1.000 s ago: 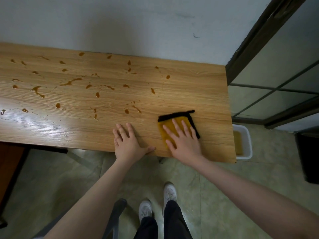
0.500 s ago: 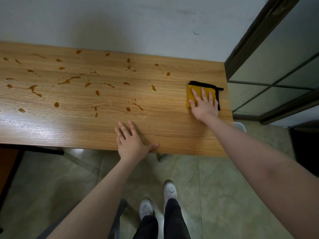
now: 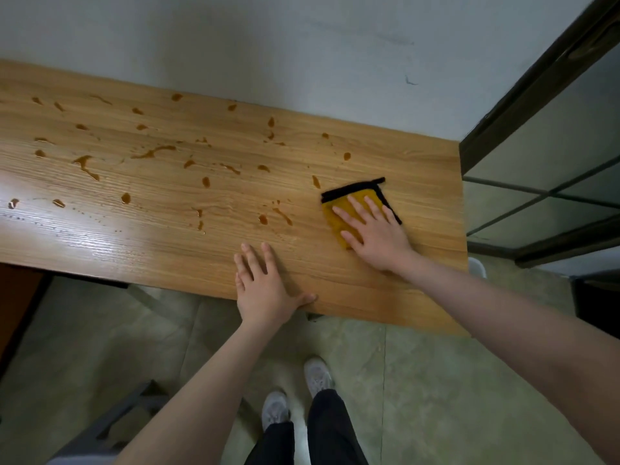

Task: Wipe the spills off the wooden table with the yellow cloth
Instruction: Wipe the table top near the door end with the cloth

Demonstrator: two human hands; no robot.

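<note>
While right hand [image 3: 375, 231] presses cloth [image 3: 339, 223] (flat), spills [image 3: 151, 152] remain.

Plain indoor room, type unclear: wooden table [image 3: 419, 169] against bare painted wall [image 3: 302, 45], tiled floor [image 3: 436, 397], dark-framed glass door [image 3: 543, 135].

Both arms bare, no sleeves; left hand [image 3: 265, 290] and right hand [image 3: 375, 231] without rings or gloves; black trousers [image 3: 322, 431]; pale grey-white trainers [image 3: 317, 377].
</note>
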